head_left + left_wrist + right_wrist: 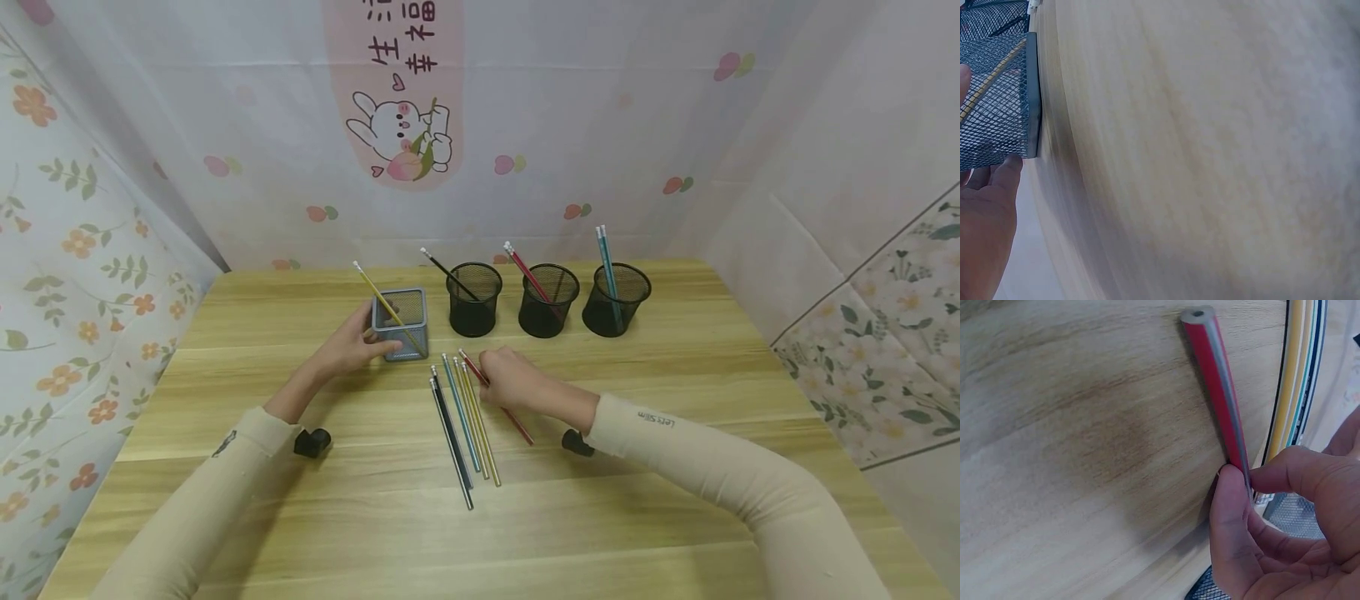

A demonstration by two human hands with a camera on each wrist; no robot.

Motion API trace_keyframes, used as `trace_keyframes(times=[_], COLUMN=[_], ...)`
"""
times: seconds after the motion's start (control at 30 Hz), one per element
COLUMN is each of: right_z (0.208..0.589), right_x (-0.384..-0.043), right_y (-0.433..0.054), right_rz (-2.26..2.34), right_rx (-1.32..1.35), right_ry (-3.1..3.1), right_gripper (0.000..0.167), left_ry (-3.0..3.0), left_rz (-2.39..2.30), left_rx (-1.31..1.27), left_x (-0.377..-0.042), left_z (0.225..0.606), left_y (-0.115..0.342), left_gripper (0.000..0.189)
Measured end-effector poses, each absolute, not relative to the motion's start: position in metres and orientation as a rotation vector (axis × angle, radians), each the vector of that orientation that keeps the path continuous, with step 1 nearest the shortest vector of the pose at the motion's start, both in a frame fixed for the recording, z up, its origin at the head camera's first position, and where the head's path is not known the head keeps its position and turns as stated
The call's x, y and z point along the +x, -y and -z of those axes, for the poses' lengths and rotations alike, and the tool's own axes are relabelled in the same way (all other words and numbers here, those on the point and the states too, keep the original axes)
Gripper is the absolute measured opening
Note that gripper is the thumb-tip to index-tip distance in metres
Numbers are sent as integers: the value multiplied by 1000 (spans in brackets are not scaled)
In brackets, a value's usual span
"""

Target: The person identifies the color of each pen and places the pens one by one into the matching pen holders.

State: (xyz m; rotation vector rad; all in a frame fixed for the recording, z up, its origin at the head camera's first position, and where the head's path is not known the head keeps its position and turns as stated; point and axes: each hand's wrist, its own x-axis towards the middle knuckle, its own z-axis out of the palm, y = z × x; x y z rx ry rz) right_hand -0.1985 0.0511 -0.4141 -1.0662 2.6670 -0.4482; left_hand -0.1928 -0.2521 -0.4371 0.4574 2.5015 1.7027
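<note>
My left hand (347,346) grips a square grey mesh pencil cup (420,340) at the left of the row, thumb on its front, other fingers at its side. One yellow pencil (377,292) leans in that cup. In the right wrist view, the thumb and fingertips of my right hand (1291,531) pinch a red pencil (1215,369); it slants low over the table. Left of this hand lie two yellow pencils (480,425), a blue pencil (461,417) and two black pencils (452,442), side by side.
Three round black mesh cups stand in a row: one with a black pencil (442,268), one with red pencils (525,268), one with blue pencils (606,258). Small black objects (312,442) sit beside each forearm. A printed curtain (525,125) hangs behind the table (337,533).
</note>
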Motion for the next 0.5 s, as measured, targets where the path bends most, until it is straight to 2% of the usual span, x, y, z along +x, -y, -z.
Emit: trace_keyframes(times=[0.3, 0.5], right_z=[411, 409], right_x=[-197, -200], right_y=[-59, -67], right_rz=[498, 529], right_rx=[-1056, -1046], right_ry=[-2585, -2569], right_gripper=[38, 22], left_ry=[-2515, -2509], left_rz=[-1688, -1687], left_rx=[444, 430], left_x=[-192, -191], left_z=[437, 436], left_y=[252, 251], left_gripper=[60, 59])
